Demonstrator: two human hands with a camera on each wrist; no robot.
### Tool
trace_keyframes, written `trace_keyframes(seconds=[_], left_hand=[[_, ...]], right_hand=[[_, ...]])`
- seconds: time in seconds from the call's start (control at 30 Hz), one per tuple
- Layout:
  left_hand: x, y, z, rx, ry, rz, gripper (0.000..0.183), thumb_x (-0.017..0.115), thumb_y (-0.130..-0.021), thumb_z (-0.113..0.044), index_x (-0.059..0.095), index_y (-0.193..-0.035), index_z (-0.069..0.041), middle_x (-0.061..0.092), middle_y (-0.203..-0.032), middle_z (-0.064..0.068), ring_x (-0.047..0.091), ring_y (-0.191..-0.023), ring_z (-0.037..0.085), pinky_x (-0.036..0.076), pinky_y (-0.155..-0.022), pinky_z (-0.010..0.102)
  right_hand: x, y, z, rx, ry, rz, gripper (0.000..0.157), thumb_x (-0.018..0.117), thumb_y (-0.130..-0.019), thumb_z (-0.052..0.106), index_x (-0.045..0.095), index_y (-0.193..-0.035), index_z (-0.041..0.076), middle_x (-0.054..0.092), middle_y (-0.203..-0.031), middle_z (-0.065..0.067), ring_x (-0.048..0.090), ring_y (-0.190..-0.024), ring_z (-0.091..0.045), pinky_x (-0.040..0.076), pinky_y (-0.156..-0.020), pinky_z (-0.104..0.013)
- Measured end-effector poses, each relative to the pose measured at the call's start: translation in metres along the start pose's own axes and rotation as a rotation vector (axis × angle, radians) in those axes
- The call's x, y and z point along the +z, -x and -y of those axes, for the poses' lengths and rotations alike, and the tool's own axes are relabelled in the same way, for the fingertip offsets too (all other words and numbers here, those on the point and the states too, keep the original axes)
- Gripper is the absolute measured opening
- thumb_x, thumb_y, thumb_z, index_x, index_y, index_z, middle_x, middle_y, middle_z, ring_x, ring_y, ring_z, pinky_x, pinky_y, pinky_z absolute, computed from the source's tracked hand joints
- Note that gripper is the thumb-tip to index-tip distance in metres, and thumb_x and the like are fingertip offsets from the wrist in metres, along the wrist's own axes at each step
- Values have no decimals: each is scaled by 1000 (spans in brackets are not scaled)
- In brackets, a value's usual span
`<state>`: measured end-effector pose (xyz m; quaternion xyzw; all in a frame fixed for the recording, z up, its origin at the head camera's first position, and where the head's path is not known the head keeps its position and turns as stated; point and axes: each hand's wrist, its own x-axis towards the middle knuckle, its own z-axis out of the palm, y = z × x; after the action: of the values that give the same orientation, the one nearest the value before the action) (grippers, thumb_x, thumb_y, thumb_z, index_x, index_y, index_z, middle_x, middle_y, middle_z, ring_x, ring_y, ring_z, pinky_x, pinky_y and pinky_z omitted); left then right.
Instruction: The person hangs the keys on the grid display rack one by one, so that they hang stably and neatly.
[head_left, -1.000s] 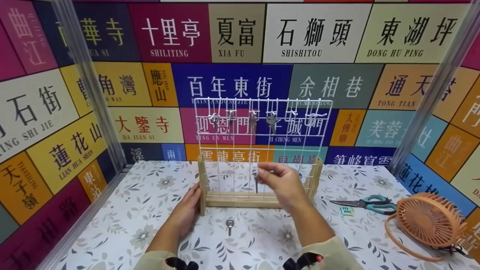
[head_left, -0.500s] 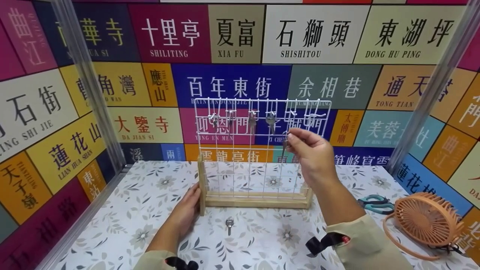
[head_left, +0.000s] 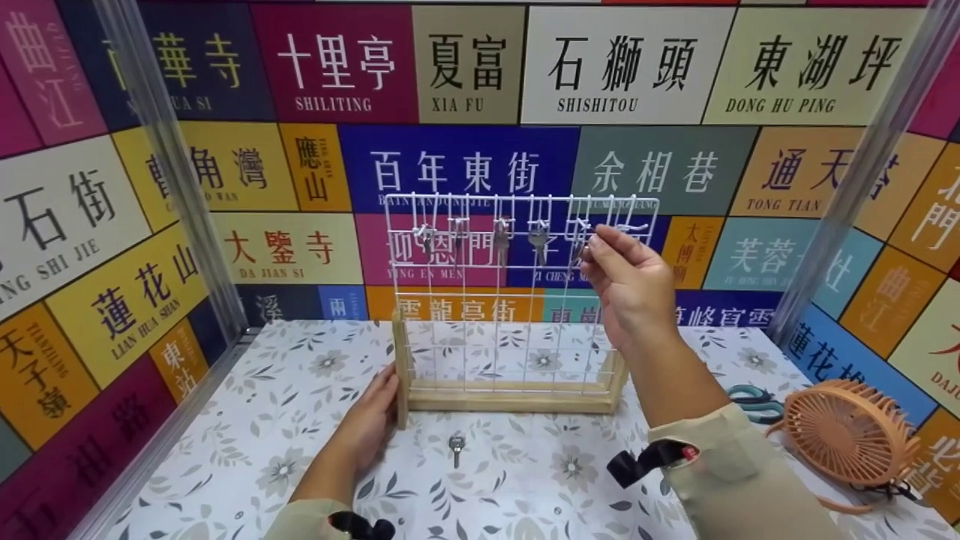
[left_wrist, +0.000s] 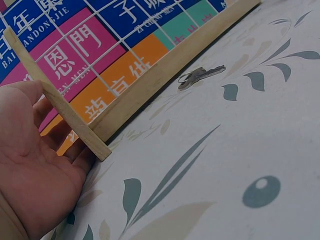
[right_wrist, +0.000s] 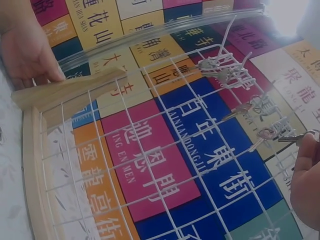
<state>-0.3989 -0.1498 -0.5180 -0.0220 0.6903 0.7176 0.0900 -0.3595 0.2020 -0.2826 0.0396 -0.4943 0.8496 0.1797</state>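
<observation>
A white wire grid rack (head_left: 517, 297) in a wooden stand (head_left: 510, 403) stands upright on the table. My left hand (head_left: 371, 420) holds the stand's left wooden post (left_wrist: 65, 107), thumb at its outer side and fingers behind it. At the upper right of the grid my right hand (head_left: 637, 289) pinches a key (right_wrist: 291, 139) by its ring, beside a white hook (head_left: 579, 225); whether the ring is over the hook cannot be told. Several keys (head_left: 538, 241) hang from the hooks to the left. One loose key (head_left: 457, 448) lies on the table before the stand.
Teal-handled scissors (head_left: 757, 405), partly hidden by the right arm, lie on the right of the table. Next to them is an orange fan (head_left: 851, 435) with a strap. Behind the flower-patterned table (head_left: 315, 390) rises a wall of coloured name panels (head_left: 457, 169).
My right hand has carried the key up and to the right, from the grid's lower middle to the hook row. My left hand stays on the post.
</observation>
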Motion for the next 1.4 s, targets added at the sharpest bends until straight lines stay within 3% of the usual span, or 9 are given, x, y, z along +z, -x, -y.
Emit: trace_keyframes(seconds=[0.23, 0.53, 0.77, 0.93, 1.07, 1.3, 1.4], left_hand=[[1, 1, 0, 0, -4, -2, 63, 48, -108, -62, 32, -166, -46, 29, -179, -4, 23, -167, 27, 18, -137, 51], [1, -1, -2, -2, -8, 4, 61, 48, -108, -63, 33, -165, -49, 28, -178, -7, 21, -168, 25, 16, -138, 51], [0, 1, -1, 31, 1, 27, 61, 48, -110, -60, 32, -167, -44, 28, -179, -3, 21, -168, 27, 15, -138, 51], [0, -1, -2, 13, 1, 5, 60, 49, -108, -63, 35, -164, -48, 30, -178, -7, 22, -168, 26, 14, -138, 52], [1, -1, -2, 1, -5, 8, 60, 48, -108, -63, 34, -165, -49, 29, -178, -6, 22, -168, 27, 13, -138, 53], [0, 0, -1, -7, 13, 11, 58, 48, -108, -63, 35, -163, -51, 29, -178, -8, 22, -168, 25, 14, -138, 52], [-1, 1, -1, 6, 21, 21, 59, 48, -109, -61, 34, -165, -49, 29, -178, -7, 22, -168, 26, 14, -138, 52]], right_hand=[[1, -6, -7, -20, -48, -41, 31, 82, -95, 14, 74, -124, 4, 72, -115, -11, 73, -95, -19, 65, -93, -25], [-9, -11, -25, -39, -65, -58, 26, 79, -96, 5, 73, -120, -1, 75, -108, -8, 76, -91, -17, 66, -85, -24], [-14, -5, -45, -21, 43, -52, 25, 76, -99, 5, 72, -122, -1, 74, -106, -8, 75, -92, -17, 66, -88, -25], [-15, 8, -79, -9, 171, 28, 21, 75, -98, 2, 73, -118, -1, 76, -102, -7, 74, -91, -19, 67, -90, -32], [-16, 21, -119, 68, 248, 110, 19, 74, -96, -1, 75, -115, -2, 76, -103, -13, 73, -89, -20, 67, -89, -35], [-13, 38, -174, 175, 468, 293, 20, 76, -97, 9, 78, -115, 0, 76, -102, -11, 74, -91, -25, 67, -83, -31], [-9, 43, -186, 211, 496, 341, 19, 78, -98, 14, 79, -113, 3, 75, -97, -8, 73, -89, -21, 66, -82, -30]])
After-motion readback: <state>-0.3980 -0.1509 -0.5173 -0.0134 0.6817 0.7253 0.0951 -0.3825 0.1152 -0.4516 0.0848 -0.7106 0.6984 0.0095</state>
